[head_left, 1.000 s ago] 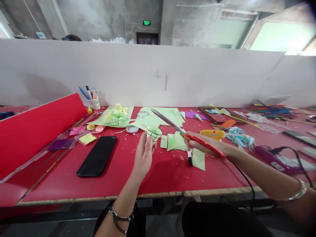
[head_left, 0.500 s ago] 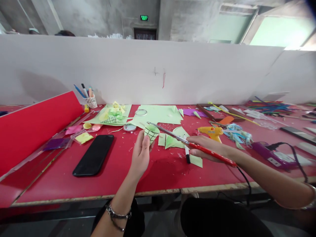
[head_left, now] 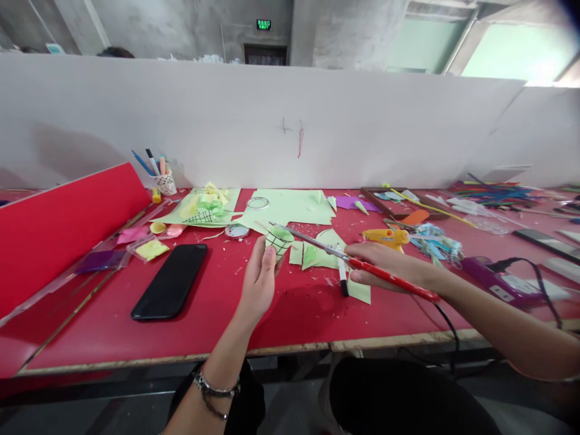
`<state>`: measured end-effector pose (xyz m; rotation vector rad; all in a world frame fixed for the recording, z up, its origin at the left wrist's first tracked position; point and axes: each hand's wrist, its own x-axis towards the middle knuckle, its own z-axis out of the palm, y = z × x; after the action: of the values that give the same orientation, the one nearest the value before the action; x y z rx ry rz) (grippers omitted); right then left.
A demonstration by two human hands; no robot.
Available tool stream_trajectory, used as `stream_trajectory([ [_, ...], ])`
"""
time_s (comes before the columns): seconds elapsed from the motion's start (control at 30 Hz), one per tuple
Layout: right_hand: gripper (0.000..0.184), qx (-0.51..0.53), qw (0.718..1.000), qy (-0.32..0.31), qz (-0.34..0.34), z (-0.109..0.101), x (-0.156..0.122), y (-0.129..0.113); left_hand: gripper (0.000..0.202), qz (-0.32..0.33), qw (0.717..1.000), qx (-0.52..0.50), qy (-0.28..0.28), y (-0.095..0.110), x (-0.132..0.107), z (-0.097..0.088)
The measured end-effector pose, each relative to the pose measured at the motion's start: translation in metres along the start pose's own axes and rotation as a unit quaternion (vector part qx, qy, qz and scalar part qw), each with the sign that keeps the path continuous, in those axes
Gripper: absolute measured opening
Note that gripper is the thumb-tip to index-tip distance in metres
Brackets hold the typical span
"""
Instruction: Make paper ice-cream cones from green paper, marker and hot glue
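Note:
My left hand (head_left: 259, 279) is closed around a small pale green paper cone (head_left: 278, 241) with black grid lines, its open end tilted up. Soft green material shows inside the rim. My right hand (head_left: 380, 266) grips what look like long tweezers (head_left: 393, 278) with a red handle and a slim silver end. Their tip reaches the cone's opening; whether it pinches anything is too small to tell. Pale green paper pieces (head_left: 327, 254) and a black-capped white marker (head_left: 343, 278) lie between my hands. A yellow glue gun (head_left: 385, 238) sits just behind my right hand.
A black phone (head_left: 171, 283) lies left of my left hand. Behind are pale green sheets (head_left: 290, 205), a tape roll (head_left: 236, 230) and a pen cup (head_left: 166, 182). A red board (head_left: 67, 235) stands left. At right are blue yarn (head_left: 435, 241) and a purple power strip (head_left: 496, 281).
The green material at the cone's mouth looks fuller, and the cone is tipped slightly. The tweezers' tip has shifted little. The whole view has moved slightly.

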<state>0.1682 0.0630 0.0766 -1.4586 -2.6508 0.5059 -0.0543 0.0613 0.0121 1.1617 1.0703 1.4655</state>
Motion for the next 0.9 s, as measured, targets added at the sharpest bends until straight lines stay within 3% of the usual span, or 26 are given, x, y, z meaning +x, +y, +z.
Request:
stream_trajectory([
  [0.9,0.040,0.022,0.999,-0.005,0.023,-0.0068,0.0008,0.0033,0.050,-0.032,0.999,-0.003,-0.001,0.0027,0.0018,0.0005],
])
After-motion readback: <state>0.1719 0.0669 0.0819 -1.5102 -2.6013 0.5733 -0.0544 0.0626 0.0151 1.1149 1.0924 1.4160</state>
